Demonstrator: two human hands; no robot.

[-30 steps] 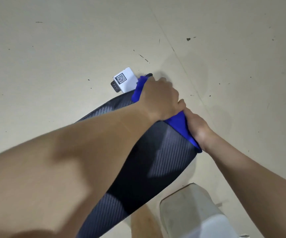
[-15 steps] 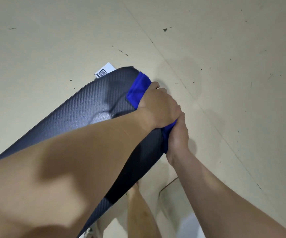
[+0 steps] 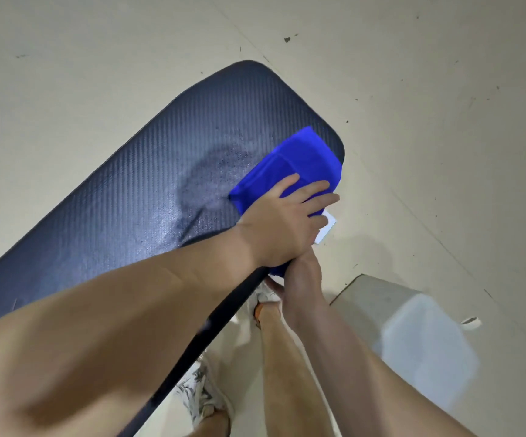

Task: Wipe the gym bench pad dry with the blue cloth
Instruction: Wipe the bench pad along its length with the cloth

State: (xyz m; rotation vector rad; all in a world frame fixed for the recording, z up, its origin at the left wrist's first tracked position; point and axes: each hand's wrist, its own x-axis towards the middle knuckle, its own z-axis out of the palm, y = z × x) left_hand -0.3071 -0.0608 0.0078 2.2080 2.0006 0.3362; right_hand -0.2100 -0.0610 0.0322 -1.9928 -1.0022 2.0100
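Across the far end of the gym bench pad [image 3: 148, 171], the blue cloth [image 3: 296, 165] is now lying spread flat instead of bunched at the edge as half a second ago. Fingers splayed, the left hand [image 3: 283, 222] is pressing it down, while the right hand [image 3: 302, 279] is pinching its lower corner beside the pad's edge. A wet, glistening patch [image 3: 204, 184] is showing just left of the cloth, so drying is likely unfinished.

cloth [image 3: 299, 165] on pad's [image 3: 129, 197] far right corner — left hand [image 3: 282, 223] atop | right hand [image 3: 302, 279] beside edge
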